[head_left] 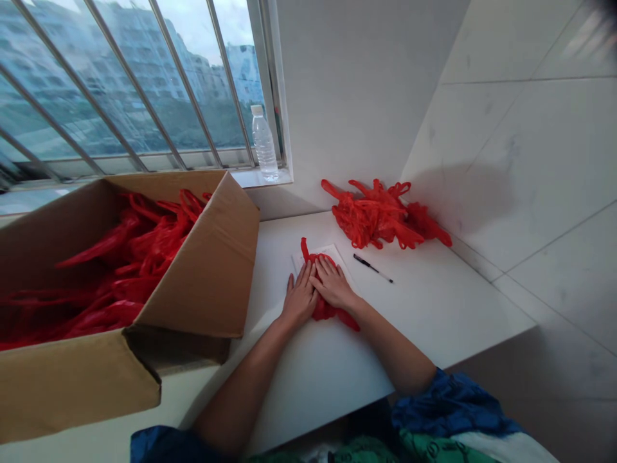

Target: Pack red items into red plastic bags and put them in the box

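Note:
Both my hands lie flat on a red plastic bag (324,310) on the white table. My left hand (300,294) presses its left side, with the fingers stretched forward. Beside it, my right hand (332,283) rests over the bag's upper middle, fingers extended and its thumb close to the left hand. One strap of the bag sticks up beyond the fingers, and another end reaches out under my right wrist. Beneath the bag, a sheet of white paper or a notepad (343,260) shows partly; the rest of it is hidden.
A cardboard box (207,257) full of red plastic bags (139,251) stands at the left. A heap of red bags (380,215) lies against the wall, with a black pen (372,267) in front. On the windowsill stands a clear plastic bottle (264,145).

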{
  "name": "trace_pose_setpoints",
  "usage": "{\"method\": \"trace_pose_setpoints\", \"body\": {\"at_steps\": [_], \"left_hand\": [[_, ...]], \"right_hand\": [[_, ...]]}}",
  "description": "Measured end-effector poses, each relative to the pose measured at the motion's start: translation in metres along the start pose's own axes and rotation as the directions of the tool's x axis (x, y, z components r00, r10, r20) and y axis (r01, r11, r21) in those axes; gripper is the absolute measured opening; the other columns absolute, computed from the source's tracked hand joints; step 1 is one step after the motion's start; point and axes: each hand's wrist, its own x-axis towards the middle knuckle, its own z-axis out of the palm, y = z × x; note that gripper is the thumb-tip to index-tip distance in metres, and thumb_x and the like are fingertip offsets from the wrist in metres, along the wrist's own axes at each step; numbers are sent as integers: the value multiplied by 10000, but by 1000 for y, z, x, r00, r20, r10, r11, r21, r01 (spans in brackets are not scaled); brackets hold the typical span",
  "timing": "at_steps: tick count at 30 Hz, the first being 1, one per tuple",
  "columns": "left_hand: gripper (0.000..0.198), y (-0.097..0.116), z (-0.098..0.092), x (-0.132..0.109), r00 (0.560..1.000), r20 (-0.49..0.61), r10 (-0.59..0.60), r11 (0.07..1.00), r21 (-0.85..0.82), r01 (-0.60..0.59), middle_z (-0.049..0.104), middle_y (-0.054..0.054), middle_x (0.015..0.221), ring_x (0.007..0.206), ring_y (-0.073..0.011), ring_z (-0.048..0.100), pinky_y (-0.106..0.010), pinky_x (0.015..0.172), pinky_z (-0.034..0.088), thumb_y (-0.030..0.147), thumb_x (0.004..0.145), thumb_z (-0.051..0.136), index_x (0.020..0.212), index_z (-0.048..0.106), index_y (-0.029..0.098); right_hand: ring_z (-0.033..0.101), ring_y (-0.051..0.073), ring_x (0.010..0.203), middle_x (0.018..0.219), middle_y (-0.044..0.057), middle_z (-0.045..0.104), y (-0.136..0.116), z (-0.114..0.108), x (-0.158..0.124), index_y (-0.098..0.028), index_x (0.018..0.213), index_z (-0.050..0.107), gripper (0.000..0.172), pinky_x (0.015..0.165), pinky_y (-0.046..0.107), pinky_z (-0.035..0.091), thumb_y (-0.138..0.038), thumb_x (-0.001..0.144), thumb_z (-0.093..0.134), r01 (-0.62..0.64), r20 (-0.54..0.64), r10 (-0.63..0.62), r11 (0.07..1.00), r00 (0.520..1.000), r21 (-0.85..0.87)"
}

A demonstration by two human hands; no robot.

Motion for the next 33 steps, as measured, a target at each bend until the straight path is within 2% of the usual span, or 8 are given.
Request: {"method": "trace_pose_setpoints", "body": {"at_steps": [3, 5, 9, 13, 17, 21, 27, 33], "left_hand": [[588, -7, 0, 0, 999, -42, 20, 993, -116, -25, 219, -107, 1622, 1509, -228, 162, -553, 1209, 113, 372, 1003, 327, 1556, 206, 214], [558, -14, -2, 0, 988, -154, -2, 967, -253, -38, 314, -125, 1586, 1478, -227, 260, -504, 1203, 204, 386, 1001, 347, 1525, 286, 202], [430, -20, -16, 2, 914, -347, -210, 892, -451, 33, 607, -133, 1280, 1167, -215, 596, -351, 945, 504, 374, 976, 405, 1341, 512, 172], [369, -2, -43, 11, 960, -182, -212, 935, -324, 145, 699, -50, 898, 770, -187, 668, -287, 697, 502, 380, 958, 451, 1262, 564, 205], [470, 29, -58, 26, 977, -57, -208, 977, 45, 210, 725, -118, 946, 879, -285, 699, -353, 738, 500, 488, 958, 440, 1313, 530, 193], [626, 47, -44, 34, 963, 10, -268, 945, 198, 261, 709, -196, 1068, 986, -362, 687, -411, 782, 512, 591, 915, 479, 1357, 465, 148], [571, 49, -38, 12, 971, 11, -238, 971, 25, 238, 705, -141, 1109, 988, -310, 690, -370, 785, 508, 309, 897, 562, 1423, 376, 185], [308, 82, -123, -53, 995, -98, -22, 929, -370, -16, 676, -23, 870, 759, -171, 635, -266, 689, 480, 221, 914, 511, 1221, 484, 220]], "right_hand": [[151, 205, 1514, 1631, 65, 203, 15, -7, 5, -207, 1550, 271, 673, 1213, 490, 61, -562, 977, 284, 18, -29, -11, 962, 1000, 272], [382, 213, 1419, 1539, 102, 419, 31, -16, 10, -208, 1472, 424, 640, 1163, 443, 272, -580, 963, 315, 61, -201, 44, 869, 979, 491], [681, 203, 937, 1127, 146, 704, 63, -33, 16, -140, 1257, 582, 648, 788, 323, 539, -634, 920, 331, 102, -442, 270, 749, 855, 655], [593, 142, 566, 742, 49, 686, 73, -32, 17, -129, 1095, 645, 626, 574, 263, 484, -618, 923, 296, 88, -458, 286, 764, 841, 639], [592, 152, 602, 619, -6, 628, 70, -26, 16, -167, 946, 698, 470, 695, 277, 477, -530, 912, 401, 100, -473, 222, 819, 853, 565], [632, 180, 695, 629, -1, 644, 71, -26, 16, -184, 939, 707, 424, 752, 288, 465, -481, 908, 406, 75, -450, 191, 858, 872, 508], [641, 204, 684, 682, 32, 674, 75, -19, 12, -187, 899, 695, 414, 685, 298, 461, -509, 860, 438, 54, -408, 159, 884, 899, 464], [620, 200, 581, 661, 41, 684, 79, -11, 10, -170, 927, 680, 470, 600, 295, 447, -563, 829, 440, 44, -373, 148, 887, 916, 460]]}}
